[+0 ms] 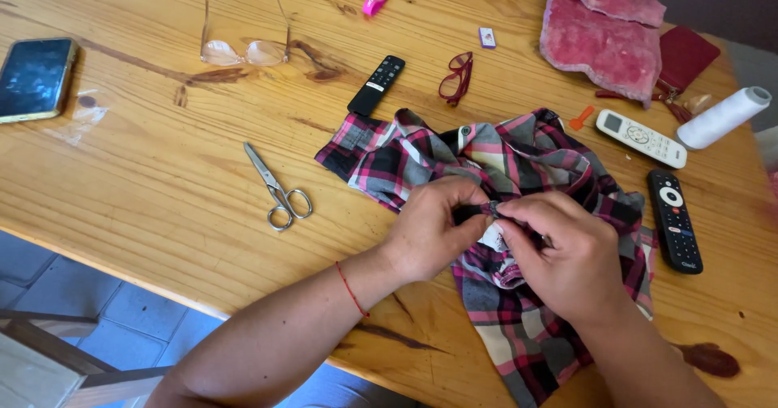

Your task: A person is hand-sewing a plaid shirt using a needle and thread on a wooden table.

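On the table (146, 173): 3 remotes (377, 85), 2 pairs of glasses (243, 50), 1 pair of scissors (278, 189), 1 phone (34, 78), 1 plaid shirt (519, 173), 1 spool of thread (723, 116), 2 hands (429, 226).

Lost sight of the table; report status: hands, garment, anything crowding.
Left hand and right hand both pinching a fold of the plaid shirt. Shirt bunched on wooden table. Scissors lie apart left; black remote beside shirt.

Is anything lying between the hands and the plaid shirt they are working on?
Nothing visible does. The left hand and right hand both already pinch a fold of the plaid shirt on the wooden table. The scissors and black remote lie off to the sides.
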